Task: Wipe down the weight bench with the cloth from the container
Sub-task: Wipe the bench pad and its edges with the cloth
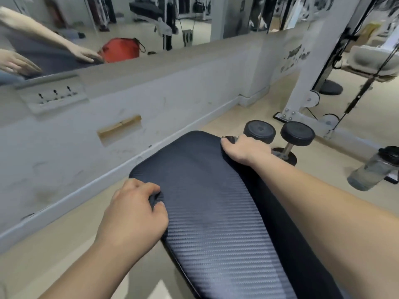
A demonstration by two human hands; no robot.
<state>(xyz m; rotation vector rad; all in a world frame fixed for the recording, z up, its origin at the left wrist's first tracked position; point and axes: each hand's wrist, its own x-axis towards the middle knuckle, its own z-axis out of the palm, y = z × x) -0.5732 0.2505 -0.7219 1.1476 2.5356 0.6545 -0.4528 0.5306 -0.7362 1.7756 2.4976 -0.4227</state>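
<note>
Centrally, a weight bench pad (207, 203) in black ribbed, carbon-weave vinyl is shown, running from the lower right toward the wall.

Left hand (133, 214): laid on the pad's left edge, fingers curled shut around a small bunch of dark material at that edge; whether this is a cloth or the pad's cover cannot be told.

Right hand (244, 148): placed at the pad's far right corner, fingers closed on a small dark crumpled item, apparently the cloth (230, 138), pressed against the corner.

Two dumbbells (280, 137): black round heads, set on the floor just beyond the right hand, close together.

Water bottle (373, 168): translucent, dark cap, seen tilted at the right edge.

Cable machine frame (311, 72): white, standing at the upper right.

Wall mirror (90, 29): mounted above a low ledge; both hands and a red bag (121, 49) are reflected in it.

Socket plate (54, 97): fixed to the wall below the mirror.
</note>
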